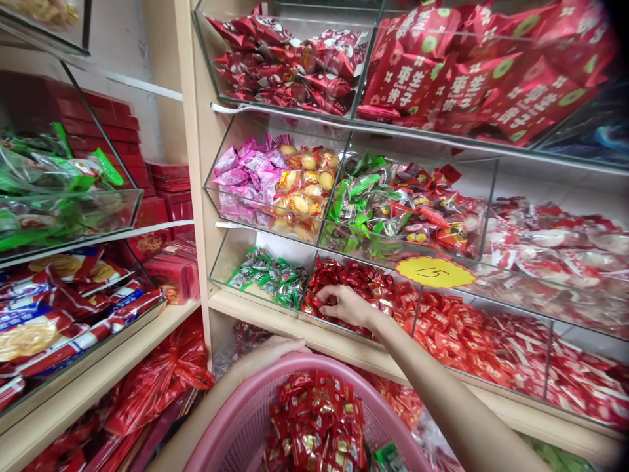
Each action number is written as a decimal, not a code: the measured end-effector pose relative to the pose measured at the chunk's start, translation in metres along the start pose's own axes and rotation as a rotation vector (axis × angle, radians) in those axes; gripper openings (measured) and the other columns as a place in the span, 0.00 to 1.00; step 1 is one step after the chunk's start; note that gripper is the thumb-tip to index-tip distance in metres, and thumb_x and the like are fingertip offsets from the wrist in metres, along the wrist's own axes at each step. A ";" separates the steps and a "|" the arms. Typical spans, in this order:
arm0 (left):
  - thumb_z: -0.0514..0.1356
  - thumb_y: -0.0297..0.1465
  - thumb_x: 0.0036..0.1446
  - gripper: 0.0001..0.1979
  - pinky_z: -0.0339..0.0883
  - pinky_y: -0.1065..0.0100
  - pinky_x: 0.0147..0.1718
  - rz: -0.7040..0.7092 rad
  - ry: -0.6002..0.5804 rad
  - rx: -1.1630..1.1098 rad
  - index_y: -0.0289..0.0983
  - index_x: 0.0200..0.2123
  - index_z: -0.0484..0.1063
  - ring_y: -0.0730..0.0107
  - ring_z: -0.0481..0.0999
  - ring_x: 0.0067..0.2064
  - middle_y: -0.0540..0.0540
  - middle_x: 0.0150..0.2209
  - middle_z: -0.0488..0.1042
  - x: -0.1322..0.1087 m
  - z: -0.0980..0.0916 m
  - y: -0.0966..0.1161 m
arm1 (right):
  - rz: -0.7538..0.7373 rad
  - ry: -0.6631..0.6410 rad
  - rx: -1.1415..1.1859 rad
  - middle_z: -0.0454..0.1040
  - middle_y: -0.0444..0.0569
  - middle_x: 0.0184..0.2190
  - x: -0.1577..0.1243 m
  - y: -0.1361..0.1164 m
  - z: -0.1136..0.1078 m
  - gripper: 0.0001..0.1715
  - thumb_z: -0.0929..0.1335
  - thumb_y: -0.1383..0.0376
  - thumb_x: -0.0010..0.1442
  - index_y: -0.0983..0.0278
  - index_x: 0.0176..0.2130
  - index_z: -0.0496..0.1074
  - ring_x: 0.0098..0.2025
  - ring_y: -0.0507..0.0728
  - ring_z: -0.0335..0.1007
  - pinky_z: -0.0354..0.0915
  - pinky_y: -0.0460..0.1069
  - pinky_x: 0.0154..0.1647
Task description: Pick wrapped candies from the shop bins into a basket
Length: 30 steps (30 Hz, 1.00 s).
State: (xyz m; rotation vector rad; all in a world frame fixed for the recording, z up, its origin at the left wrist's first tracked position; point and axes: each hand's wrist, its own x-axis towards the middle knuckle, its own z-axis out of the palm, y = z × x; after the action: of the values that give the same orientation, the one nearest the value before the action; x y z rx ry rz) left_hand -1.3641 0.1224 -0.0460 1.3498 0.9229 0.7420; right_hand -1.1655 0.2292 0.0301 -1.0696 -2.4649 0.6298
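A pink plastic basket (236, 419) is held low in front of me, with my left hand (280, 353) over its far rim; part of that grip is hidden. Inside the basket lies a heap of red-and-gold wrapped candies (319, 419), with a green packet (388, 457) at the lower right. My right hand (346, 307) reaches into a clear bin of dark red wrapped candies (358, 275). Its fingers are loosely curved with a gap beside the thumb, just at the candies, and nothing shows between them.
Green wrapped candies (270, 275) fill the bin to the left, brighter red candies (457, 334) the one to the right. A yellow price tag (435, 271) marked 15 hangs above. Wooden shelf edge (295, 328) runs below. A red plastic bag (162, 380) lies at lower left.
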 end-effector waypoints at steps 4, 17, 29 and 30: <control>0.52 0.46 0.56 0.25 0.62 0.65 0.44 0.016 -0.014 0.013 0.33 0.43 0.76 0.59 0.74 0.42 0.44 0.36 0.77 0.001 0.000 0.001 | 0.147 0.184 0.104 0.74 0.47 0.31 0.008 -0.007 -0.006 0.19 0.67 0.63 0.53 0.69 0.44 0.67 0.29 0.51 0.69 0.63 0.45 0.30; 0.52 0.46 0.57 0.26 0.62 0.65 0.45 -0.013 -0.001 0.018 0.31 0.45 0.74 0.59 0.74 0.44 0.42 0.41 0.77 -0.005 -0.001 0.006 | 0.410 0.306 0.054 0.72 0.45 0.17 0.038 -0.019 0.021 0.25 0.68 0.64 0.53 0.70 0.50 0.65 0.26 0.56 0.73 0.66 0.47 0.32; 0.51 0.46 0.57 0.25 0.60 0.67 0.45 -0.005 0.013 0.055 0.32 0.45 0.75 0.62 0.73 0.43 0.44 0.40 0.77 -0.005 -0.003 0.006 | 0.372 0.268 -0.153 0.74 0.51 0.35 0.038 -0.025 0.026 0.22 0.68 0.69 0.47 0.65 0.45 0.68 0.37 0.58 0.70 0.62 0.48 0.36; 0.51 0.46 0.57 0.25 0.60 0.67 0.45 -0.003 0.011 0.061 0.32 0.44 0.75 0.62 0.73 0.43 0.44 0.40 0.77 -0.005 -0.004 0.006 | 0.358 0.264 -0.148 0.74 0.51 0.35 0.036 -0.025 0.026 0.22 0.68 0.69 0.47 0.65 0.45 0.68 0.37 0.57 0.69 0.62 0.48 0.36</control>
State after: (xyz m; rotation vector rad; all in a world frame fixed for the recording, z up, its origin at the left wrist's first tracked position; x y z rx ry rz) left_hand -1.3693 0.1205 -0.0390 1.3984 0.9627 0.7249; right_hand -1.2163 0.2350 0.0283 -1.5641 -2.1357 0.3788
